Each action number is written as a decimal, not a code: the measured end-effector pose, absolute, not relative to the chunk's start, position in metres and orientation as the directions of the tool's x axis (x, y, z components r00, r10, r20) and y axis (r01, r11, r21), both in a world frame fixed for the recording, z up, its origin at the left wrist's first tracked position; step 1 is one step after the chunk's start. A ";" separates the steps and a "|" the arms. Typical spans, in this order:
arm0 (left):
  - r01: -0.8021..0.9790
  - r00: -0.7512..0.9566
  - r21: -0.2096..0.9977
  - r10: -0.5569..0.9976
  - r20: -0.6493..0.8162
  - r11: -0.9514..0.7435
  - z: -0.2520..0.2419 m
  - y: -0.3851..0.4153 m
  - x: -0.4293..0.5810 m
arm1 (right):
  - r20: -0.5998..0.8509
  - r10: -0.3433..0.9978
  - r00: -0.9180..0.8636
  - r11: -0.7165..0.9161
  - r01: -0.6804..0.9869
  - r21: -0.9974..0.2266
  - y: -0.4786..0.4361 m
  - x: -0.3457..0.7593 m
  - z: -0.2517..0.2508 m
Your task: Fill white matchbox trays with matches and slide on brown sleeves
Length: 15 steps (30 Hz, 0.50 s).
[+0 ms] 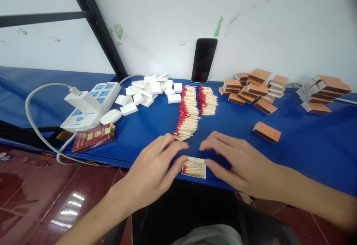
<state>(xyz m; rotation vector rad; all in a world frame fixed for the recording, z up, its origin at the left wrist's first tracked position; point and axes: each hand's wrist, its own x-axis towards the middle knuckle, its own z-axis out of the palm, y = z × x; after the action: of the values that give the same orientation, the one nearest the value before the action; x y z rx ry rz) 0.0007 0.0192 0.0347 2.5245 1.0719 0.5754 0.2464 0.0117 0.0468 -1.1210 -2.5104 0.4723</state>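
Note:
A small white tray [194, 168] with red-tipped matches in it lies at the near edge of the blue table [306, 144]. My left hand [152, 170] touches its left end with thumb and fingers stretched out. My right hand [237, 161] touches its right end, fingers spread flat on the table. A long row of loose matches [187, 114] lies just beyond my hands, and a shorter pile of matches [206, 101] sits to its right.
Several empty white trays [150, 90] are heaped at the back left. Orange box sleeves [251, 88] are piled at the back right, more sleeves [323, 92] lie farther right, and a single sleeve [266, 131] sits alone. A phone [204, 60] leans on the wall. A power strip [92, 103] and red packet [93, 137] lie left.

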 end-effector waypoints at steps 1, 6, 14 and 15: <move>0.608 0.613 0.455 0.749 0.250 -0.650 0.033 0.020 -0.003 | 0.190 0.727 -0.660 0.666 0.609 -0.431 0.009 0.245 0.044; 0.627 0.617 0.415 0.745 0.253 -0.659 0.026 0.016 -0.011 | 0.259 0.655 -0.710 0.746 0.551 -0.375 0.005 0.237 0.026; 0.671 0.567 0.351 0.757 0.324 -0.653 0.016 0.022 -0.020 | 0.252 0.707 -0.661 0.685 0.552 -0.474 0.008 0.240 0.025; 0.671 0.576 0.335 0.750 0.326 -0.661 0.016 0.025 -0.020 | 0.255 0.705 -0.662 0.688 0.552 -0.471 0.008 0.241 0.026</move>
<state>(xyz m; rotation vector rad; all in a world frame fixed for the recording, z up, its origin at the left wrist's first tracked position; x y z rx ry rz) -0.0197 0.0249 0.0157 2.6300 1.1973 0.6681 0.2408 0.0080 0.0256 -0.9762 -2.4803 0.4980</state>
